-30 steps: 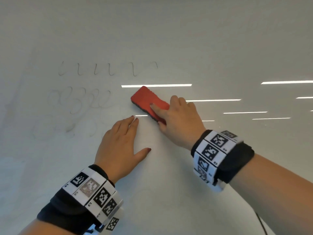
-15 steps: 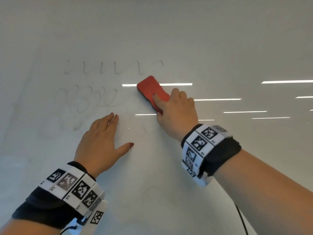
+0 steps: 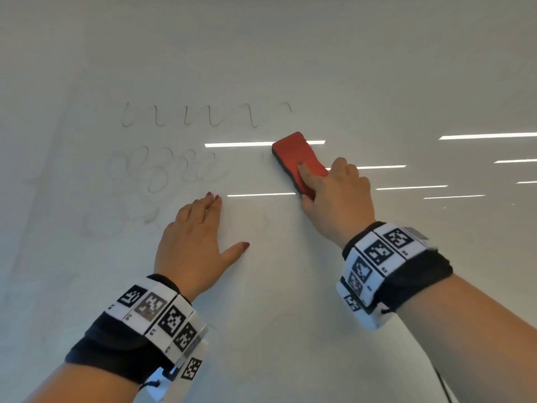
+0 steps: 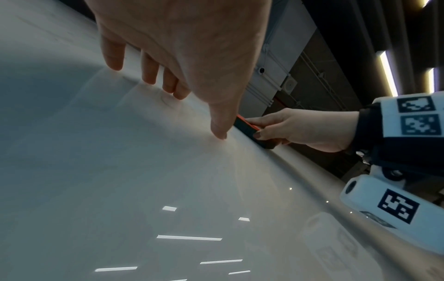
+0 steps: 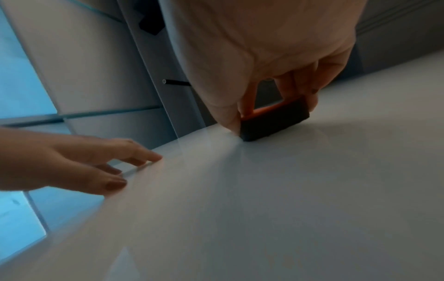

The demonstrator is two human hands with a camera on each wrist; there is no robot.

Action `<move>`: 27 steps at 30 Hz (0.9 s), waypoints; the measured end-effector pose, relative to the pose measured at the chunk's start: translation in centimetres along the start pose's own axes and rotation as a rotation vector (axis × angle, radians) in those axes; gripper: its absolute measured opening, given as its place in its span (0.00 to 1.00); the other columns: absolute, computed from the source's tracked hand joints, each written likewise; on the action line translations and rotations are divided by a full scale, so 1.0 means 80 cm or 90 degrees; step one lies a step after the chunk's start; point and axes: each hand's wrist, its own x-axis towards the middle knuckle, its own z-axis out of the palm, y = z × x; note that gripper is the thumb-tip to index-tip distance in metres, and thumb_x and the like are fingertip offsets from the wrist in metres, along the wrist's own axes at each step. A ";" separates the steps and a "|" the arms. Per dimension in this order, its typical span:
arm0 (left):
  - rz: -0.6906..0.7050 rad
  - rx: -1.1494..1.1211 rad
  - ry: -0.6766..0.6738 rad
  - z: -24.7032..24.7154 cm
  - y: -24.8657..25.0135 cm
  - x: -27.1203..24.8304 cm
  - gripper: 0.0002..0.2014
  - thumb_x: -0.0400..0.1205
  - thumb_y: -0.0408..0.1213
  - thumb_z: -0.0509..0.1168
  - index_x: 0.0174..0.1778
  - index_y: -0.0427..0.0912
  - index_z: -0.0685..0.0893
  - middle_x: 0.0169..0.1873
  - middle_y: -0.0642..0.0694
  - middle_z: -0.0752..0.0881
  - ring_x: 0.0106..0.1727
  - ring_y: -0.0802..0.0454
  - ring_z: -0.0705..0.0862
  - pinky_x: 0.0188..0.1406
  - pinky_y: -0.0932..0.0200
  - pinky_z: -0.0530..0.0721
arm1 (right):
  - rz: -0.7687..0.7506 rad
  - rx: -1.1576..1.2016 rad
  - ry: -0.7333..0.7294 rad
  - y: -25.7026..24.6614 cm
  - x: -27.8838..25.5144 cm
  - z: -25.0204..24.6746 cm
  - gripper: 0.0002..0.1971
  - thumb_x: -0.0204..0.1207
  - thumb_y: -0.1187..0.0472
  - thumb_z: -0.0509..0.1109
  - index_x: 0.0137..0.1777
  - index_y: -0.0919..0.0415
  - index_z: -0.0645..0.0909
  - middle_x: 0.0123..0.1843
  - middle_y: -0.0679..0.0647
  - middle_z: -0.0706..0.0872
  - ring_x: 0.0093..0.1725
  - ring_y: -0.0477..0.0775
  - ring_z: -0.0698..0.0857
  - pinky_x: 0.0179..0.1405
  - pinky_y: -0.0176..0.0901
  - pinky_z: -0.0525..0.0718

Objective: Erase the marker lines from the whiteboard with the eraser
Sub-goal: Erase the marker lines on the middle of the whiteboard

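Right hand [image 3: 337, 199] gripping red eraser [image 3: 299, 158] flat on whiteboard [image 3: 290, 315]; left hand [image 3: 191, 245] spread flat, holding nothing; marker lines [image 3: 203, 114] visible overhead only

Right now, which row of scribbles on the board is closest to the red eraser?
The top row of hook-shaped strokes: its right end sits just above the eraser held by the right hand. The loopy rows lie further left.

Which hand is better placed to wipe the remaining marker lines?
Right hand: it grips the eraser on the whiteboard, beside the lines. Left hand lies flat, holding nothing.
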 end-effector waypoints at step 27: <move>-0.028 -0.032 -0.012 -0.002 0.003 -0.003 0.46 0.76 0.67 0.57 0.84 0.47 0.49 0.83 0.53 0.50 0.81 0.53 0.52 0.77 0.56 0.58 | -0.082 0.017 0.002 -0.025 0.038 0.004 0.28 0.81 0.47 0.57 0.81 0.44 0.58 0.59 0.61 0.70 0.55 0.62 0.72 0.45 0.51 0.65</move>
